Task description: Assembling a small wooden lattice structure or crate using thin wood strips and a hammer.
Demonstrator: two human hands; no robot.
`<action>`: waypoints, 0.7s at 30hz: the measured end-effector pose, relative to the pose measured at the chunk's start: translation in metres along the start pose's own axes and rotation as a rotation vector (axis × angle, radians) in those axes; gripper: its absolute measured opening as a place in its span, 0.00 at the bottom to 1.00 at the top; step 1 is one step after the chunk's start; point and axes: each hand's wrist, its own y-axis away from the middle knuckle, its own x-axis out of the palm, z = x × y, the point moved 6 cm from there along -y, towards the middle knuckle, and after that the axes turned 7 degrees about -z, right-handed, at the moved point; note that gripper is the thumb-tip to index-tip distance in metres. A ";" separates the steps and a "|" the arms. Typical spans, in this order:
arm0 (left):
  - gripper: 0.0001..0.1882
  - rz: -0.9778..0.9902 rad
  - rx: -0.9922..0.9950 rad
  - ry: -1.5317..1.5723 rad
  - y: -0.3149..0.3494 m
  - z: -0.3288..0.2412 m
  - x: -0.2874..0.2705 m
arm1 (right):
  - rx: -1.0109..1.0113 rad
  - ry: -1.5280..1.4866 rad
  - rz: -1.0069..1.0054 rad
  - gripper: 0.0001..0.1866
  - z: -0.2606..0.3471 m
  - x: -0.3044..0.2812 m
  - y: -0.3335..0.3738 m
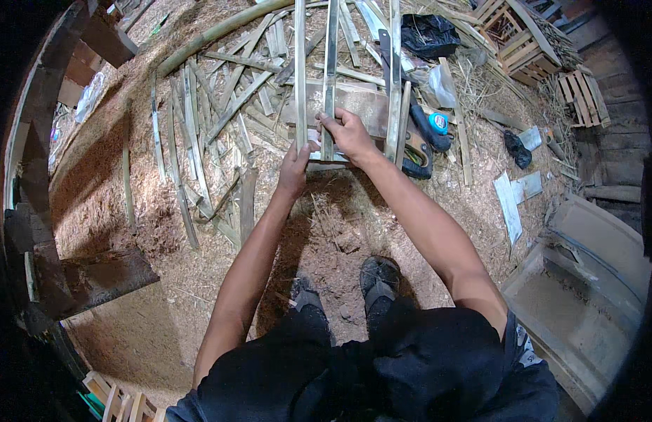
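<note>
Three long wooden strips run away from me side by side: a left strip (pixel 300 70), a middle strip (pixel 331 63) and a right strip (pixel 395 70). Their near ends meet a short crosspiece (pixel 333 157). My left hand (pixel 293 171) is closed at the near end of the left strip, by the crosspiece; its fingertips are partly hidden. With thumb and fingers, my right hand (pixel 350 135) pinches the middle strip just above the crosspiece. A wide wooden board (pixel 368 105) lies beneath the strips.
Right of the strips lie a handsaw (pixel 418 144) and a blue tape measure (pixel 438 124). Scrap strips (pixel 192 133) litter the sawdust floor on the left. A black plastic bag (pixel 429 35), slatted wooden crates (pixel 530 46) and a grey bin (pixel 579 295) stand on the right.
</note>
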 end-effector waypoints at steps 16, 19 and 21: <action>0.18 0.043 0.074 -0.006 -0.001 -0.001 -0.001 | 0.020 0.039 0.028 0.14 0.001 0.002 0.002; 0.18 0.038 0.079 0.001 -0.002 0.000 -0.003 | 0.029 0.014 0.045 0.14 0.003 0.005 0.004; 0.18 0.034 0.078 0.000 -0.003 0.001 -0.008 | 0.027 0.002 0.053 0.14 0.006 0.010 0.005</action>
